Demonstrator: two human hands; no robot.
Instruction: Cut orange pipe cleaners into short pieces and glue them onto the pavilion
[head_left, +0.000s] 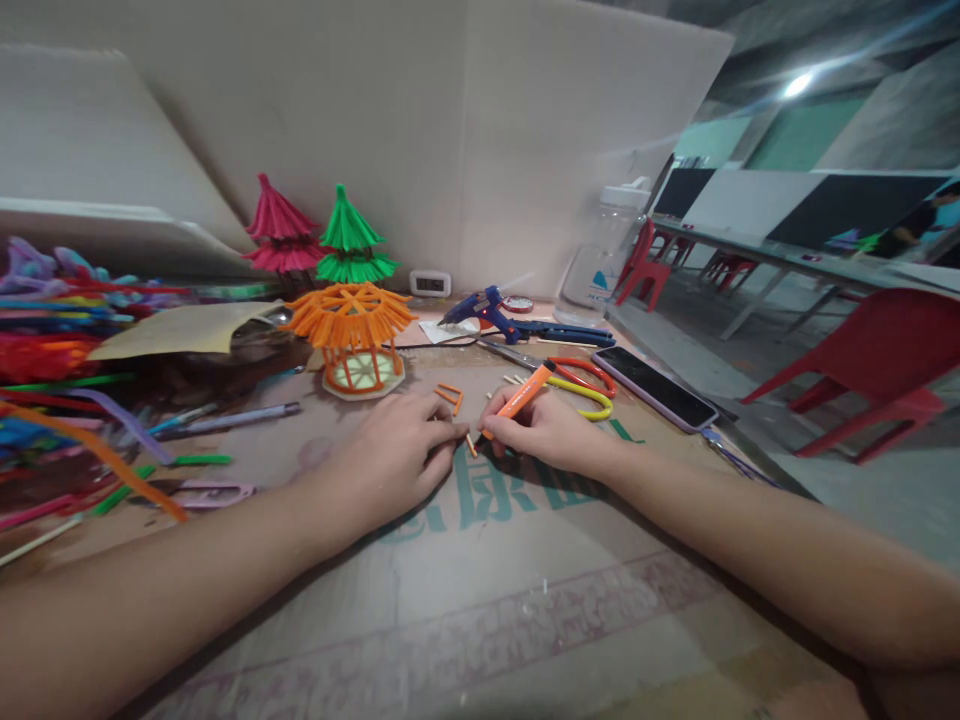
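Cardboard worktop [525, 610], centre: right hand [551, 432] is wrapping its grip round a light-looking, stiff orange cutter [519, 400] mid-barrel; left hand [397, 455] is pinching a tiny, probably brittle stick [470, 444] endwise.

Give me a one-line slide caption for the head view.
Right hand grips an orange pen-like tool beside the left hand, near an orange pipe-cleaner pavilion.

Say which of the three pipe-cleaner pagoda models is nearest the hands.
The orange pipe-cleaner pagoda on its pale base, just beyond the left hand; the pink pagoda and green pagoda stand farther back against the cardboard wall.
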